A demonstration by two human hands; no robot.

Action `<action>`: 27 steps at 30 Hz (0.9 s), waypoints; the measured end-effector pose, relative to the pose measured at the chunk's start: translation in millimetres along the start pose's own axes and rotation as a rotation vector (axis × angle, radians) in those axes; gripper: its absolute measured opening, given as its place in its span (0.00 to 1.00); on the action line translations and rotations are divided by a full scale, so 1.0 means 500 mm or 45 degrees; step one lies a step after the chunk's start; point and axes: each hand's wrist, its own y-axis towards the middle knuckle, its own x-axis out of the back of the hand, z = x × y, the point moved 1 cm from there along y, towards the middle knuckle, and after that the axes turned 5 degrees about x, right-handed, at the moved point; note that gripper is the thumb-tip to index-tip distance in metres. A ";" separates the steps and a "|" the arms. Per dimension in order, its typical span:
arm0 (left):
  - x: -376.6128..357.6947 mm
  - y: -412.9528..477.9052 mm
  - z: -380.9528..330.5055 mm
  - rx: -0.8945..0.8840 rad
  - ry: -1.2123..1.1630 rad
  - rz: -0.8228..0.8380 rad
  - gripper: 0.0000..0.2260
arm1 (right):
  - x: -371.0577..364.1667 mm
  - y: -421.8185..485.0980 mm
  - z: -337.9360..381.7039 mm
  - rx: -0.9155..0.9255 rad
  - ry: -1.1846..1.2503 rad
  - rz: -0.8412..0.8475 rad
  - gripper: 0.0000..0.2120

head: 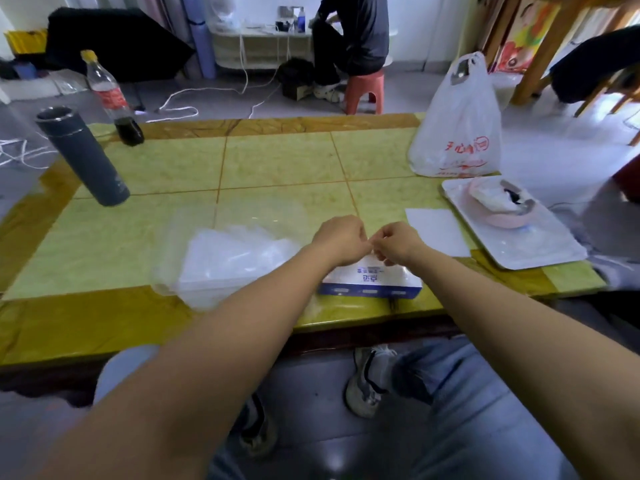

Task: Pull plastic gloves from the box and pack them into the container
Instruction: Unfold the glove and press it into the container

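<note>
Glove point(376, 261), barely visible, emerges from the box point(370, 284) at the table's point(277, 161) front edge. Left hand point(341, 240) and right hand point(398, 242) both pinch it, presumably to free it for the adjacent container point(194, 289).

— Where are you?
— A living room at home, I'd say: I sit at a low tiled table point(277, 161), a shopping bag point(457, 133) and thermos point(83, 154) on it, a plastic stool point(364, 81) beyond.
</note>
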 end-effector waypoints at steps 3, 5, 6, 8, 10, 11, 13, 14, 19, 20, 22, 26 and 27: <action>-0.066 0.020 0.000 0.135 0.067 0.083 0.13 | 0.010 0.002 -0.051 -0.035 -0.118 0.014 0.08; -0.098 0.031 0.014 0.248 0.058 0.120 0.17 | 0.006 0.009 -0.068 -0.014 -0.226 0.026 0.10; -0.104 0.031 0.027 0.311 0.030 0.136 0.20 | -0.001 0.009 -0.065 0.003 -0.281 0.039 0.10; -0.113 0.035 0.042 0.404 -0.039 0.187 0.23 | -0.014 0.017 -0.063 -0.001 -0.378 0.041 0.07; -0.114 0.040 0.052 0.439 -0.105 0.220 0.20 | -0.028 0.023 -0.057 -0.008 -0.477 0.002 0.09; -0.114 0.042 0.056 0.447 -0.134 0.237 0.19 | -0.037 0.026 -0.054 -0.009 -0.523 -0.032 0.11; -0.114 0.044 0.060 0.458 -0.157 0.260 0.18 | -0.055 0.029 -0.047 0.001 -0.637 -0.086 0.13; -0.112 0.045 0.061 0.454 -0.157 0.265 0.17 | -0.064 0.031 -0.043 0.005 -0.693 -0.105 0.13; -0.112 0.044 0.066 0.465 -0.231 0.259 0.28 | -0.090 0.046 -0.041 -0.054 -0.748 -0.166 0.12; -0.112 0.043 0.066 0.462 -0.236 0.257 0.29 | -0.088 0.044 -0.039 -0.051 -0.730 -0.157 0.12; -0.113 0.044 0.066 0.461 -0.237 0.269 0.30 | -0.079 0.046 -0.039 -0.029 -0.671 -0.104 0.05; -0.111 0.044 0.065 0.483 -0.260 0.288 0.32 | -0.047 0.049 -0.053 -0.020 -0.019 -0.073 0.19; -0.111 0.045 0.066 0.484 -0.268 0.288 0.32 | -0.041 0.045 -0.053 0.011 0.204 -0.102 0.20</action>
